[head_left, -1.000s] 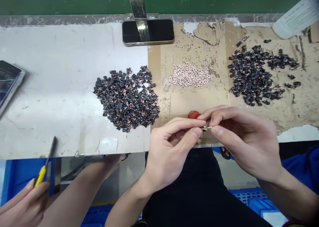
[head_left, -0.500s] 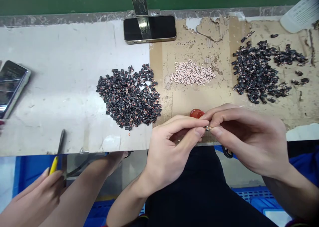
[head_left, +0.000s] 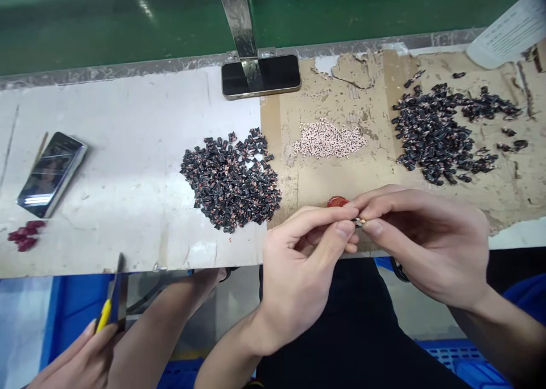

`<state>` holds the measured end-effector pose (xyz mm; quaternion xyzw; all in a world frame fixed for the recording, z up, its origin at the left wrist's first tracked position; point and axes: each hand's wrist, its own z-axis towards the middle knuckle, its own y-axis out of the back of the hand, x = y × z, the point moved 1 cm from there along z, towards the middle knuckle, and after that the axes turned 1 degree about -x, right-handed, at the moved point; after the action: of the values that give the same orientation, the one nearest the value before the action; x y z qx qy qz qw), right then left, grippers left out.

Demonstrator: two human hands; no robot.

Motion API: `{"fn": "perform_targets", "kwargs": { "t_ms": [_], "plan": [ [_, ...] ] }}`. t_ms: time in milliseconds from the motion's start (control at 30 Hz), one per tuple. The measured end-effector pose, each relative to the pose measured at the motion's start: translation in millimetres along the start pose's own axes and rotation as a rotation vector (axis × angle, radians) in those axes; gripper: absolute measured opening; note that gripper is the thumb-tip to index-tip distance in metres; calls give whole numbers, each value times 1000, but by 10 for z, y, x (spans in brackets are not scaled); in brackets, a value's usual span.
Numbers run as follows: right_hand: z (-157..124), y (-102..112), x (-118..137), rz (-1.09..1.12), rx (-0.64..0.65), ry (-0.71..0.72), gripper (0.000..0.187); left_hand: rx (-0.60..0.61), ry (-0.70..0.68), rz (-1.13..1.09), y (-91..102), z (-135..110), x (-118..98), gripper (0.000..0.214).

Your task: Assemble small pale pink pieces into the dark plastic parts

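Note:
In the head view my left hand (head_left: pixel 298 264) pinches a small dark part with a shiny metal end (head_left: pixel 358 222) between thumb and forefinger. My right hand (head_left: pixel 430 247) meets it tip to tip, its thumb and forefinger closed at the brassy end of that part. Whether the right fingers hold a separate tiny piece, I cannot tell. Just behind the fingertips sits a round red item (head_left: pixel 336 201), partly hidden. Left of the hands lies a heap of small black pieces with coppery ends (head_left: pixel 232 184). Beyond them is a heap of tiny pale-pink bits (head_left: pixel 328 139).
More black pieces (head_left: pixel 435 133) are heaped on the cardboard at right, near a white container (head_left: pixel 507 30). A phone (head_left: pixel 261 76) lies by the metal post (head_left: pixel 239 19). Another phone (head_left: pixel 51 173) and dark red pieces (head_left: pixel 26 234) are left. A co-worker's hand (head_left: pixel 85 355) holds a yellow-handled tool (head_left: pixel 103 315).
The view has shifted, bringing the left phone and dark red pieces further into sight. My hands stay pinched together, with slightly more of the small part showing between the fingertips.

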<state>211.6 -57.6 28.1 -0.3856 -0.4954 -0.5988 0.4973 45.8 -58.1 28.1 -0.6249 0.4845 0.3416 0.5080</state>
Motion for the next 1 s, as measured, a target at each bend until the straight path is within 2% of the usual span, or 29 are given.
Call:
{"fn": "perform_targets", "kwargs": {
  "t_ms": [200, 367, 667, 867, 1000],
  "plan": [
    [61, -25, 49, 127, 10, -98, 6, -18, -54, 11, -3, -16, -50, 16],
    [109, 0, 40, 216, 62, -146, 6, -30, -79, 14, -22, -13, -103, 16],
    [136, -12, 23, 199, 30, -76, 5, -54, -128, -37, -72, -69, -122, 21],
    [120, -38, 61, 194, 3, -90, 18, -20, -64, -154, -102, 4, -92, 9],
    [95, -108, 142, 177, -103, -53, 34, -18, -87, -213, -131, 25, -76, 10]
  ]
}}
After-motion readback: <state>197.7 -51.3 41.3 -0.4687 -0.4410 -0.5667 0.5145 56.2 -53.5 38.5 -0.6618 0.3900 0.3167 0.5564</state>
